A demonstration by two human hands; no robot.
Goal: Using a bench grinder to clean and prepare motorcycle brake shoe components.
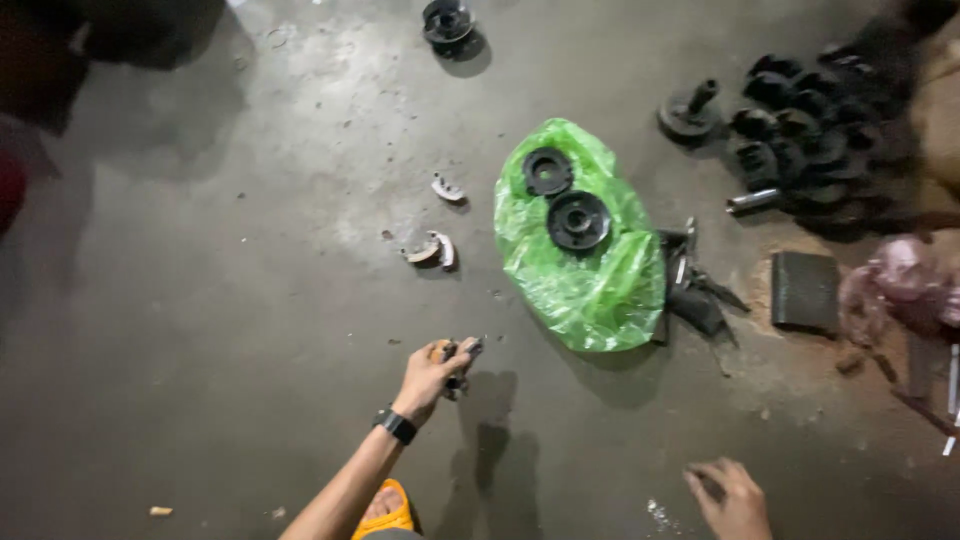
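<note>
On the grey concrete floor [200,330], low in the head view, the left hand [432,375] is stretched forward with a black wristwatch [397,426] on the wrist. Its fingers are clamped on a small dark metal part [458,366], held just above the floor; the part's exact shape is too blurred to tell. The right hand [733,497] sits at the lower edge, well apart from the left, palm down with fingers curled close to the floor; whether it holds anything cannot be told.

Ahead of the left hand lie two curved pale metal shoes: one [432,250] nearer, one [448,188] a little beyond it, apart from each other. To their right lies a crumpled green plastic bag [590,290] with two black discs [578,220] resting on it, side by side. Dark scrap pieces [692,285] touch the bag's right edge. A flat dark block [805,290] lies further right. A heap of black round parts [810,140] fills the upper right, with a disc on a stub shaft [690,113] beside it. A lone black disc [447,20] sits at the top edge. An orange sandal [388,510] shows beneath the left forearm.
</note>
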